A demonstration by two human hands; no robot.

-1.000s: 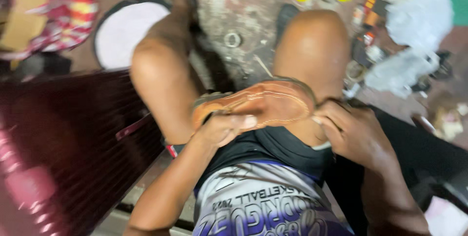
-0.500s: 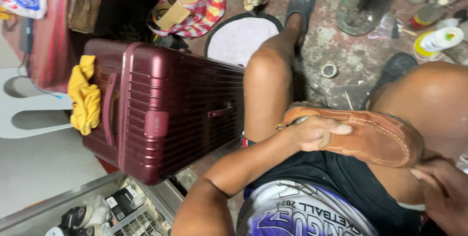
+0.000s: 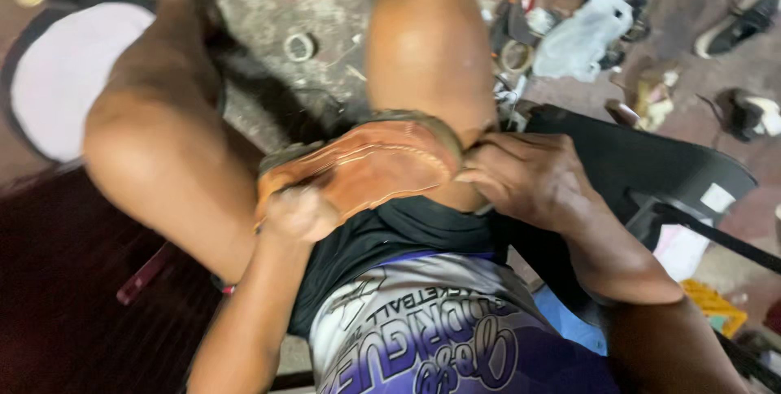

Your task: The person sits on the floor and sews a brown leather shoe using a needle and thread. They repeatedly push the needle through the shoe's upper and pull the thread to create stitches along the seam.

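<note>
Seated person viewed from above. Nearest the camera, a purple-and-white jersey point(image 3: 423, 345) covers the torso. On the lap, across the right thigh, lies a tan leather shoe point(image 3: 366, 168) with pale stitching. The left hand point(image 3: 297, 213) clenches its end nearer the left knee; the right hand point(image 3: 525, 176) pinches the opposite end with its fingertips, so the shoe spans the gap between both hands. To the left stands a maroon suitcase point(image 3: 65, 280). Beyond the knees, a stained concrete floor point(image 3: 268, 4) carries a white round mat point(image 3: 61, 77), plastic bags point(image 3: 586, 20), small cans and scattered dark shoes point(image 3: 744, 12).
</note>
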